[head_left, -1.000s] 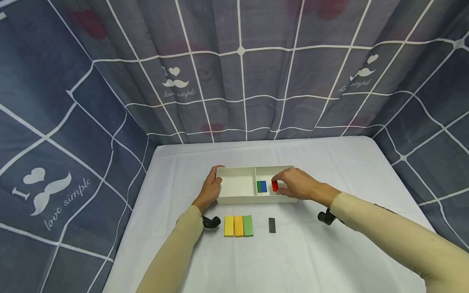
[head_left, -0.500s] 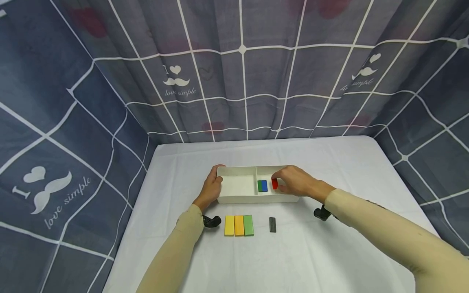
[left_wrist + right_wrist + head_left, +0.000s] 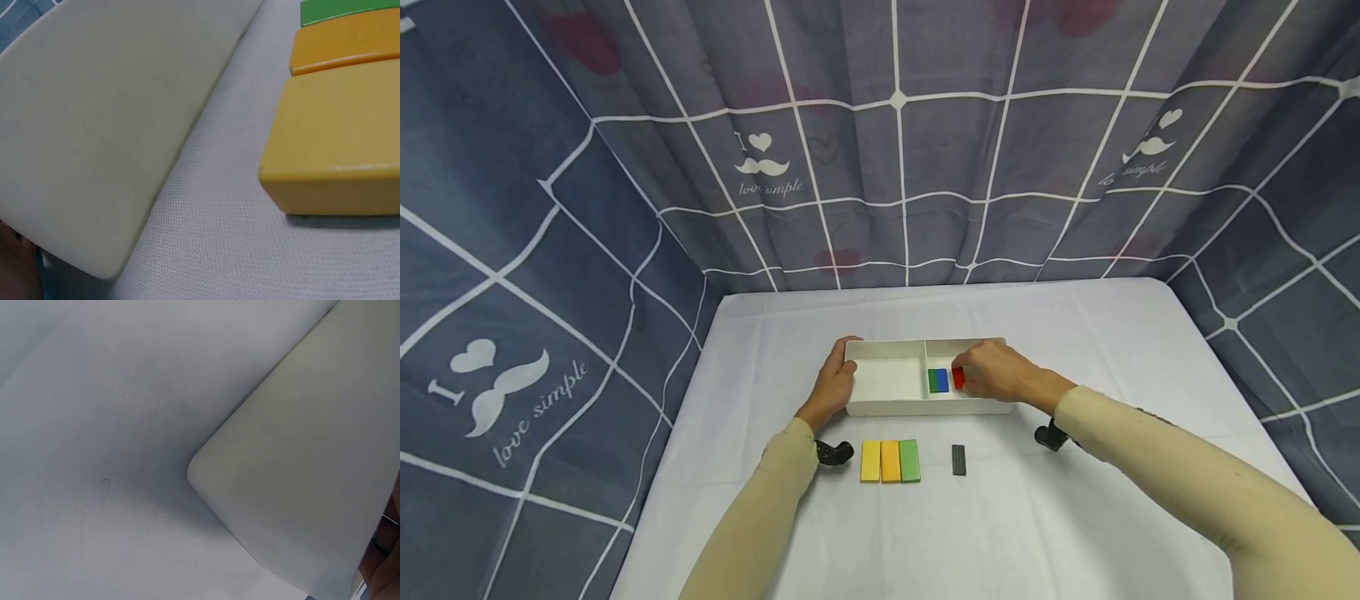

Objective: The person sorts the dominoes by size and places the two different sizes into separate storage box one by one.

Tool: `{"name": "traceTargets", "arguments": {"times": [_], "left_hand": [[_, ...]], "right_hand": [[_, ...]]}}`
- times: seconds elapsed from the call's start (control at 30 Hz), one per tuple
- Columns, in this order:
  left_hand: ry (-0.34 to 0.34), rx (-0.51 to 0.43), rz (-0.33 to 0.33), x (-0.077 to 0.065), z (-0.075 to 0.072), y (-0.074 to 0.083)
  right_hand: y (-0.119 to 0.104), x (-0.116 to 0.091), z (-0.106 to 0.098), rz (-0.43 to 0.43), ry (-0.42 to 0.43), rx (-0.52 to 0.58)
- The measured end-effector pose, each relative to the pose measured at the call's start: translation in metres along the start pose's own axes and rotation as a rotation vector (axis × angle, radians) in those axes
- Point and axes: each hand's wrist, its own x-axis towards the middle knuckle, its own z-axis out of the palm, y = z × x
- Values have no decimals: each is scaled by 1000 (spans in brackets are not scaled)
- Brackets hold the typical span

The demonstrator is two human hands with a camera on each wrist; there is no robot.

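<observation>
While the left hand (image 3: pixel 832 382) grips the left end of an off-white box (image 3: pixel 891 409), thumb at the rim, the right hand (image 3: pixel 997 372) dips into the right compartment, its fingers bent closely and apparently pinching a red block (image 3: pixel 958 378); its thumb is hidden. Handling the red block well here probably means a light pinch and a low, level slide, so the neighbouring pieces are not knocked askew. A steady left hand should stop the box creeping on the cloth-covered desk (image 3: pixel 925 542).

The red block is small, bright and plain, partly covered by fingers. It sits just right of a blue block (image 3: pixel 943 380), with a narrow gap between. The blue block touches a dark green block (image 3: pixel 933 380) beside the divider. The box is shallow, with smooth walls and rounded corners; its left compartment is larger.

Nearer the viewer, yellow (image 3: pixel 870 462), orange (image 3: pixel 891 462) and light green (image 3: pixel 910 462) blocks lie side by side, a dark grey block (image 3: pixel 958 460) apart on their right.
</observation>
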Motion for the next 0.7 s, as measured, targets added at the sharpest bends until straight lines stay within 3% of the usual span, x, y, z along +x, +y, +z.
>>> {"name": "traceTargets", "arguments": {"times": [0.7], "left_hand": [[10,-8,-12,2,0,-1]], "right_hand": [[1,8,6,-17,-30,12]]}}
